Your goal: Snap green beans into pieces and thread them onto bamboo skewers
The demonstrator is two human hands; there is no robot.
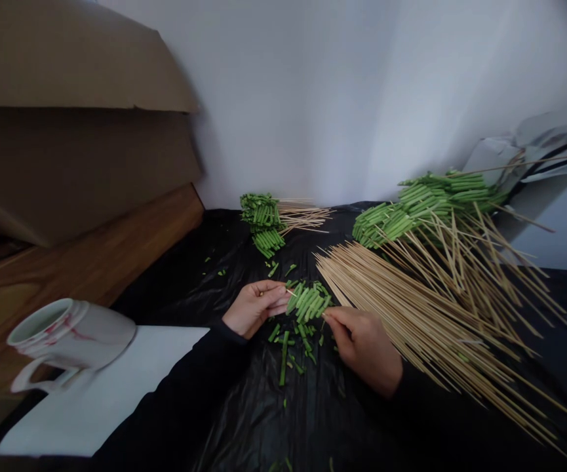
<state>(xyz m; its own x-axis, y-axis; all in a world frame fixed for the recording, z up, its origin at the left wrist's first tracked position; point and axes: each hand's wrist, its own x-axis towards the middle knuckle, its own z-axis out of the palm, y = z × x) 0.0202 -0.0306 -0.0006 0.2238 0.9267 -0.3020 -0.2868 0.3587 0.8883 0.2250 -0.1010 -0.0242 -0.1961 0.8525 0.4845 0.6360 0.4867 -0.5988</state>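
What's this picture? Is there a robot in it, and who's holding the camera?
There's no robot, just a person's bare hands. The camera is worn on their head, looking forward and down. The left hand and right hand hold a row of cut green stems between them. Loose green pieces lie nearer on black plastic sheeting. Thin bare wooden skewers spread out on the right. Farther back are a small skewered pile and a bigger one.

At left — a mug [97, 335], white sheet [81, 419] and cardboard box [81, 164].
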